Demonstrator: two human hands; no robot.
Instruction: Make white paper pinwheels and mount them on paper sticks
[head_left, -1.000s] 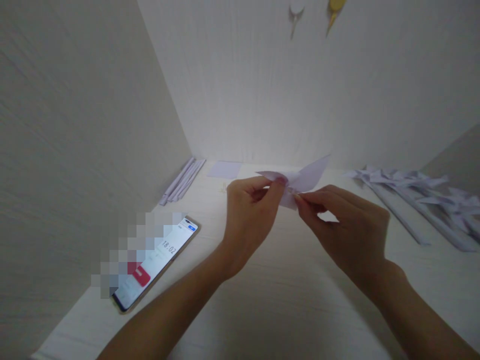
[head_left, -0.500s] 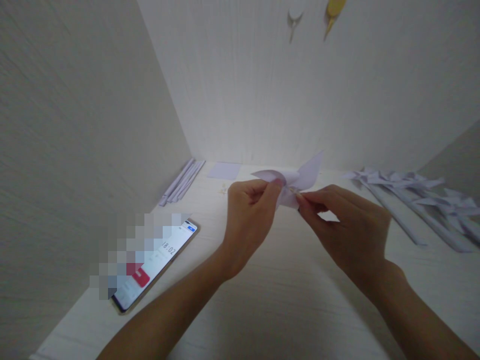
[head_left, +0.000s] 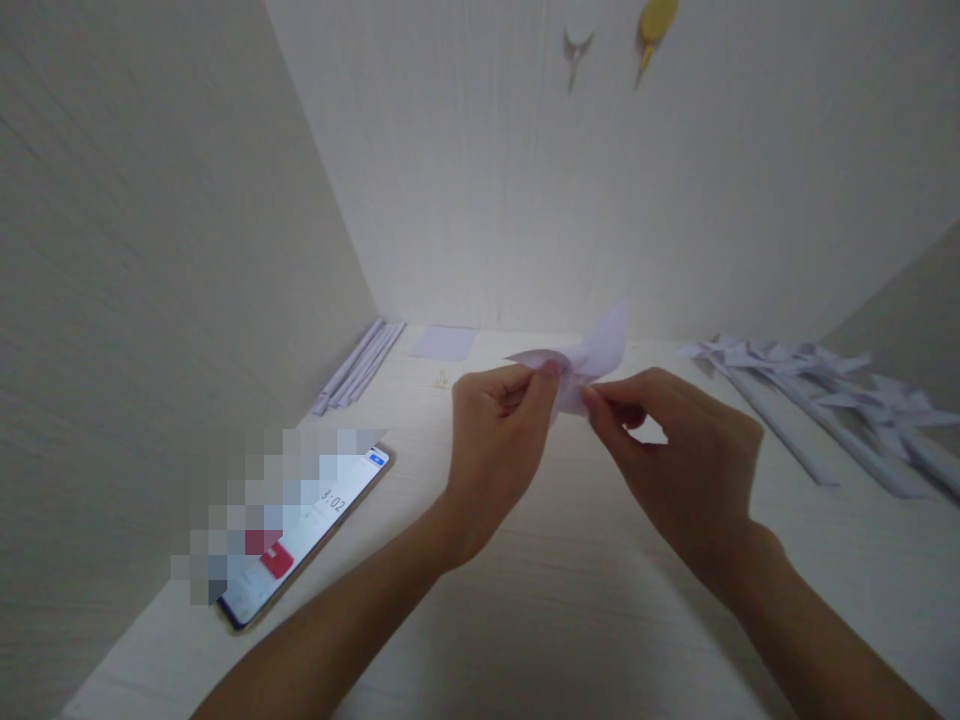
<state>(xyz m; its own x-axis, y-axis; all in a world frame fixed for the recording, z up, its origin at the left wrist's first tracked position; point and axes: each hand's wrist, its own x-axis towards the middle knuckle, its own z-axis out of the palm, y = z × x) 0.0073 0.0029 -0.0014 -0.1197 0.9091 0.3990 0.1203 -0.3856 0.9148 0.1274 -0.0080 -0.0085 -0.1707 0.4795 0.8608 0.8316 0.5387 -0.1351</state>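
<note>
A pale lilac paper pinwheel [head_left: 596,348] is held up above the table, its blades curled toward the middle. My left hand [head_left: 499,455] is closed on its left side, thumb pressing near the centre. From the right, my right hand [head_left: 679,450] pinches at the lower right of the paper with thumb and forefinger. Whether something small is also between those fingertips is too blurred to tell. My fingers cover part of the pinwheel's centre and lower blades.
On the right lie several paper pinwheels on sticks [head_left: 795,425]. Rolled paper sticks [head_left: 358,368], a flat lilac paper square [head_left: 444,343] and tiny pale pieces [head_left: 442,380] are at the back left. A phone [head_left: 330,530] lies near my left forearm. Hooks hang on the wall.
My right hand has shifted slightly left, closer to my left hand, and the pinwheel's upright blade has tilted a little. The whole view has shifted slightly.
</note>
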